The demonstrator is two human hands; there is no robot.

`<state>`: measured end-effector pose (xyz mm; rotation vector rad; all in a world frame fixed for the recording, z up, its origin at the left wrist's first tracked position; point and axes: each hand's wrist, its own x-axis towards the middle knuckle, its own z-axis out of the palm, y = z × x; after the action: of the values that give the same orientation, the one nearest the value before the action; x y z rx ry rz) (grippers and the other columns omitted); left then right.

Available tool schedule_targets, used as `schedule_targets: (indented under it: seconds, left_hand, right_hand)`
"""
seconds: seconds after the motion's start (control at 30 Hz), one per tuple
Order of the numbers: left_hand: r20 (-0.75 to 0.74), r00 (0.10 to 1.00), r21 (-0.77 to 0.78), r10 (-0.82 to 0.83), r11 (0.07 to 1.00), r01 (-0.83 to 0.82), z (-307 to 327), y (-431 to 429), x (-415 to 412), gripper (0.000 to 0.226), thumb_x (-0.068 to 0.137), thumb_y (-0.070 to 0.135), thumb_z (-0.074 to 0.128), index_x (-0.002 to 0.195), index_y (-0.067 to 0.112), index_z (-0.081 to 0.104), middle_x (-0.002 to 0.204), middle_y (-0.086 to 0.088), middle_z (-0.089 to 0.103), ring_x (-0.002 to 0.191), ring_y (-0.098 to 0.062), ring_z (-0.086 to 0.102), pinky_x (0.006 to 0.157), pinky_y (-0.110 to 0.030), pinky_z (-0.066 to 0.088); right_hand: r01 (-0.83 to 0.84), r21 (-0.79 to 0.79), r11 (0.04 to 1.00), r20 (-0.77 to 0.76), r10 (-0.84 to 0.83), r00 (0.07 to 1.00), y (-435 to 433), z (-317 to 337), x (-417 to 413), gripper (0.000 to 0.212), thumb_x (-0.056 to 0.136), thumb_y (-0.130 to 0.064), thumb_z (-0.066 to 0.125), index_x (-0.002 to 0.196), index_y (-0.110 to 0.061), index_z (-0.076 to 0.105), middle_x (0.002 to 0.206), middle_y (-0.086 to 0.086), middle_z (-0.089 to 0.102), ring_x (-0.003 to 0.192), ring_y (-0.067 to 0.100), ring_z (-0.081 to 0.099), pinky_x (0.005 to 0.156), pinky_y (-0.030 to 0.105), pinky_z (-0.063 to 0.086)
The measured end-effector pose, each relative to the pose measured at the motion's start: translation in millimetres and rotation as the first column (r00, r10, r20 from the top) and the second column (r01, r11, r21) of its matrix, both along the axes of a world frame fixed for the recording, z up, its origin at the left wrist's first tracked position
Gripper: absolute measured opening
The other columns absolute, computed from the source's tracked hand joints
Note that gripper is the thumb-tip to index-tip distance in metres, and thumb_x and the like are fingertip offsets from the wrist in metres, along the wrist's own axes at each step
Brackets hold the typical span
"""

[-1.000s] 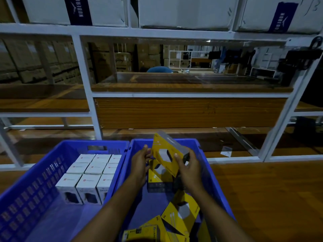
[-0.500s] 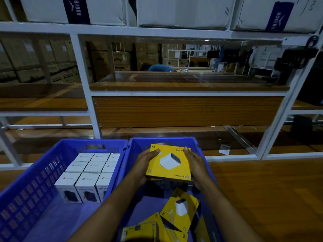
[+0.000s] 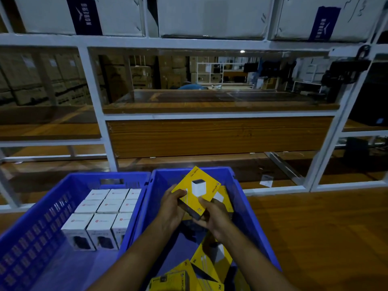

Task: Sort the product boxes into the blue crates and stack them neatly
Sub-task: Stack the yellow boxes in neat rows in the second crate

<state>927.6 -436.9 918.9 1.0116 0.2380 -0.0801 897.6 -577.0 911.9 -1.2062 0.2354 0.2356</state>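
Both my hands hold one yellow product box (image 3: 197, 189) with a white charger pictured on it, tilted over the right blue crate (image 3: 241, 198). My left hand (image 3: 171, 206) grips its left edge and my right hand (image 3: 212, 215) grips its lower right corner. Another yellow box (image 3: 225, 196) stands just behind it in the crate. Several loose yellow boxes (image 3: 205, 267) lie at the crate's near end. The left blue crate (image 3: 48, 211) holds white product boxes (image 3: 105, 208) in neat rows at its far end.
Both crates sit on a wooden surface (image 3: 315, 238). A white metal rack (image 3: 98, 114) with wooden shelves stands right behind them. Large white cartons (image 3: 210, 15) fill the top shelf. A small white tag (image 3: 266, 181) lies beyond the right crate.
The yellow box was tilted up, then laid flat at the crate's far end. Now a yellow box is raised and turned on a diagonal in both hands, nearer to me.
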Motion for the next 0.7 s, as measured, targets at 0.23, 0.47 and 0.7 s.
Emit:
schedule_targets:
  seconds: [0.23, 0.47, 0.7]
  left_hand:
    - [0.063, 0.991, 0.54, 0.121, 0.831, -0.136, 9, 2, -11, 0.015, 0.081, 0.0, 0.062, 0.092, 0.01, 0.066, 0.093, -0.017, 0.071, 0.083, -0.032, 0.068, 0.072, -0.046, 0.057]
    - [0.095, 0.995, 0.853, -0.04, 0.518, -0.061, -4, 9, -2, 0.042, 0.066, 0.029, 0.059, 0.107, 0.023, 0.061, 0.101, -0.004, 0.065, 0.088, -0.023, 0.065, 0.078, -0.042, 0.057]
    - [0.131, 0.991, 0.859, -0.026, 0.503, -0.1, -1, 20, 5, 0.021, 0.082, 0.007, 0.063, 0.098, 0.018, 0.058, 0.088, 0.001, 0.061, 0.075, -0.013, 0.058, 0.058, -0.025, 0.043]
  right_hand:
    - [0.09, -0.267, 0.959, 0.226, -0.029, 0.974, -5, -7, 8, 0.02, 0.099, -0.034, 0.057, 0.118, -0.033, 0.062, 0.11, -0.014, 0.064, 0.097, 0.019, 0.067, 0.067, 0.042, 0.062]
    - [0.131, -0.445, 0.886, 0.35, 0.037, 0.936, -9, -20, 14, 0.021, 0.092, -0.024, 0.067, 0.112, -0.032, 0.07, 0.103, -0.005, 0.073, 0.092, 0.021, 0.072, 0.071, 0.044, 0.063]
    - [0.064, -0.527, 0.848, 0.42, 0.195, 0.886, -6, -35, 29, 0.048, 0.075, -0.038, 0.078, 0.12, -0.026, 0.068, 0.107, -0.01, 0.075, 0.097, 0.012, 0.071, 0.084, 0.041, 0.059]
